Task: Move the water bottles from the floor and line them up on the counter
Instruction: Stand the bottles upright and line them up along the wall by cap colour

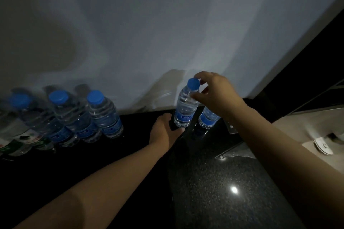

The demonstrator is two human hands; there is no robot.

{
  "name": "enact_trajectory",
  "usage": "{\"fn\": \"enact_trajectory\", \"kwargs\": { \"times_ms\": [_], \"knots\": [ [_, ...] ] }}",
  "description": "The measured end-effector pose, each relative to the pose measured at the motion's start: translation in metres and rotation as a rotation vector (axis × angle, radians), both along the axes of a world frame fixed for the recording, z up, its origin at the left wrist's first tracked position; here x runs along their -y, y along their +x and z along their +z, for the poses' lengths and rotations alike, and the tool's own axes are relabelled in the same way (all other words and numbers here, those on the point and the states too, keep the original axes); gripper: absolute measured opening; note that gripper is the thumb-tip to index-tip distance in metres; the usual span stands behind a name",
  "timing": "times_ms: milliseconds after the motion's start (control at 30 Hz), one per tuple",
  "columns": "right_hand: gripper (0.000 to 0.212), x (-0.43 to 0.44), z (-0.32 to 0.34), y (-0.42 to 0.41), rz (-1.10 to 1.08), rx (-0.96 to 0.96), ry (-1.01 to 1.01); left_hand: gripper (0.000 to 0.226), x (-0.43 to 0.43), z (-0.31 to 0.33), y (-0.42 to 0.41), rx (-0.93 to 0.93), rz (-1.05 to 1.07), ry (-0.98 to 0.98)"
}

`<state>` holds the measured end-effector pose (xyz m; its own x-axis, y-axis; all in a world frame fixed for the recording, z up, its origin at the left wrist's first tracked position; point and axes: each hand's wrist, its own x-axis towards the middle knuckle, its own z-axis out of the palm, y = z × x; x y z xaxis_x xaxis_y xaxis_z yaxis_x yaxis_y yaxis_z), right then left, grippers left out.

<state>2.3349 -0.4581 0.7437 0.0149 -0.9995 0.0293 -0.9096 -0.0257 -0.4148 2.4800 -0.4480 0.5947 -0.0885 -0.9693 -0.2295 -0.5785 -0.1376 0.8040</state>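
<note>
ok so here's where I'm at: the clear plastic water bottle with the blue cap and blue label (186, 106) is already up on the black speckled stone bench (232, 182), standing more or less upright near the white wall (167, 24), so it's off the floor and I'm just fiddling with its spot. My left hand (163, 130) is down low with its fingers (178, 130) wrapped round the foot of the bottle, grasping it, which I figure is to slide the base into line without tipping it. My right hand (217, 95) is up top, fingers curved round the cap, index fingertip (198, 77) on the cap edge and thumb against the shoulder. Honestly can't tell if that's a real pinch or already letting go, there's a gap showing. Top-and-bottom hold makes sense to me, tall skinny bottle, easy to knock. Just beside it, behind my right wrist, stands a second blue-label bottle (208, 117), nearly touching. Well off to the left there's a row of three more blue-capped bottles (104, 115), with a couple of green-label bottles (18, 141) past them. There's a big gap between that row and my pair, so my guess is they need closing up.
</note>
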Motion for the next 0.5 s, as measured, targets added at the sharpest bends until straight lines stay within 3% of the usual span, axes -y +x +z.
{"fn": "enact_trajectory", "kwargs": {
  "times_ms": [133,300,500],
  "knots": [
    [0.046,0.005,-0.004,-0.001,0.030,0.005,-0.034,0.030,0.008,-0.001,-0.013,-0.058,0.010,-0.003],
    [0.039,0.009,-0.006,-0.004,0.049,0.018,-0.059,0.042,0.016,-0.004,-0.023,-0.055,-0.035,-0.008],
    [0.037,0.009,-0.005,-0.003,0.077,0.060,-0.038,0.042,0.014,-0.012,-0.029,-0.180,0.064,-0.007]
  ]
}}
